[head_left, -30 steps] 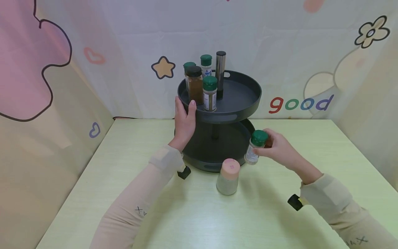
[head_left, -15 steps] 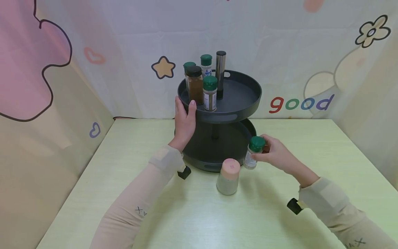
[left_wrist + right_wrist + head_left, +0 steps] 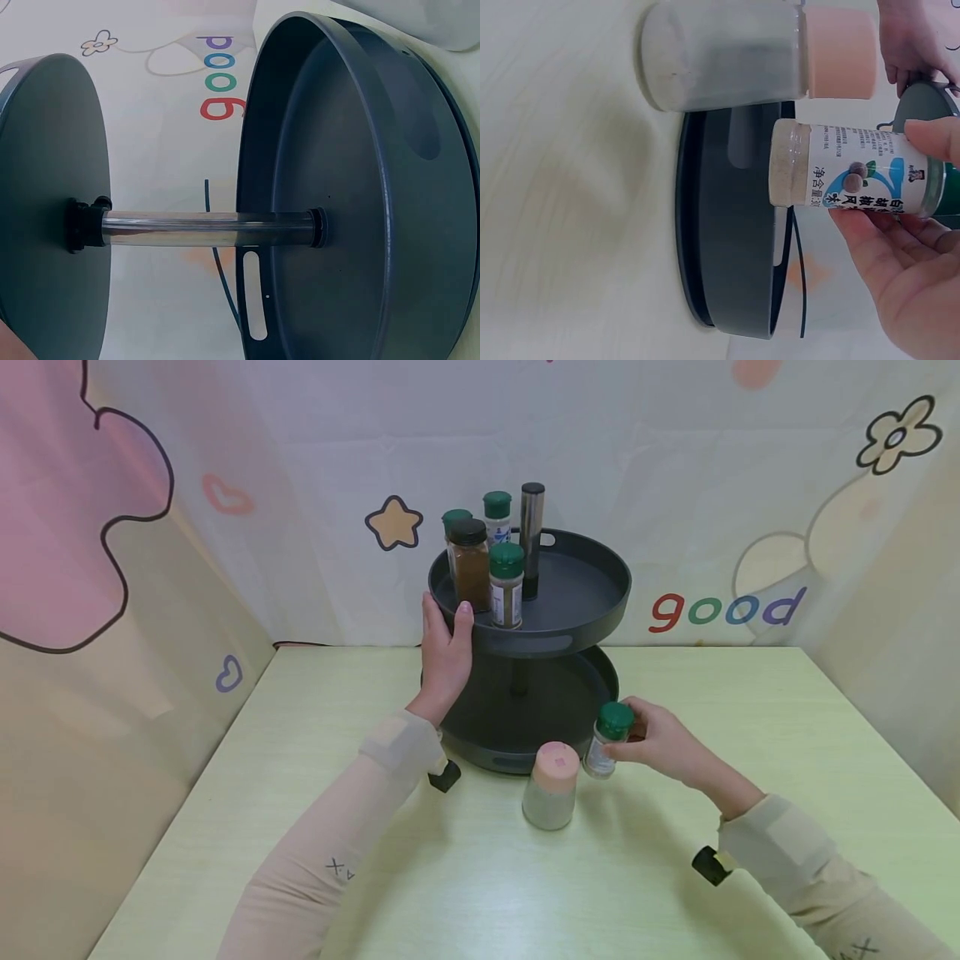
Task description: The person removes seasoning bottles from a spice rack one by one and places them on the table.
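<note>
My right hand (image 3: pixel 663 743) pinches a green-capped spice jar (image 3: pixel 855 169) between thumb and fingers. Pale powder shows at the base of this jar, and its white label faces the right wrist camera. It hangs upright by the front right rim of the lower tier (image 3: pixel 517 727) of a dark two-tier turntable rack. My left hand (image 3: pixel 444 652) rests against the left side of the upper tier (image 3: pixel 577 639), thumb up at the rim. In front of the rack stands a glass jar (image 3: pixel 550 810) with a pink lid, just left of the held jar.
On the upper tier's left half stand several containers: a black-capped jar of brown powder (image 3: pixel 471 572), green-capped jars (image 3: pixel 507 597) and a tall steel cylinder (image 3: pixel 532 539). A metal post (image 3: pixel 210 228) joins the tiers. A printed cloth (image 3: pixel 322 552) hangs behind the table (image 3: pixel 300 760).
My right hand has lowered the spice jar and brought it slightly left and nearer, toward the pink-lidded jar. The left hand stays at the upper tier.
</note>
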### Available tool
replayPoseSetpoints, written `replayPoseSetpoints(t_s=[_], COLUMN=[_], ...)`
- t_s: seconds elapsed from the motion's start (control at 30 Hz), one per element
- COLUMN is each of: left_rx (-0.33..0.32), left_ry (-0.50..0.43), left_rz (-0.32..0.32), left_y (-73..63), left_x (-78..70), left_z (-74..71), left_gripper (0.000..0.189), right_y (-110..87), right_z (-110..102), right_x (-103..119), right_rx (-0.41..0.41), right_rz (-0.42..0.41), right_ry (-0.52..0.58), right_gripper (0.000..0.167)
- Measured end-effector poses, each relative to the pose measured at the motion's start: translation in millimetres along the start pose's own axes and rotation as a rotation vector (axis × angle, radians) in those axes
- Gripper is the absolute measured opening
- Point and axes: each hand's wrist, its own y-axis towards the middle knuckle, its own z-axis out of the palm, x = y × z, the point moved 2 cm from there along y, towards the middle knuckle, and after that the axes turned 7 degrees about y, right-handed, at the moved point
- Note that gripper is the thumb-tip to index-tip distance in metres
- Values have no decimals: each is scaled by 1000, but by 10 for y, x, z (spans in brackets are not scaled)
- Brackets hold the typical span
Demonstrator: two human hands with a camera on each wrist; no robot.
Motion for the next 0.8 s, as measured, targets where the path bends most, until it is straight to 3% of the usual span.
replayPoseSetpoints(t_s=[0.8], left_rx=[-3], left_ry=[0], left_rz=[11], left_y=[6], left_x=[-9], left_z=[-1], left_gripper=[77], right_y=[11], right_z=[173], right_x=[-196], right_rx=[79], right_rz=[21], right_ry=[-35], right_gripper=[44])
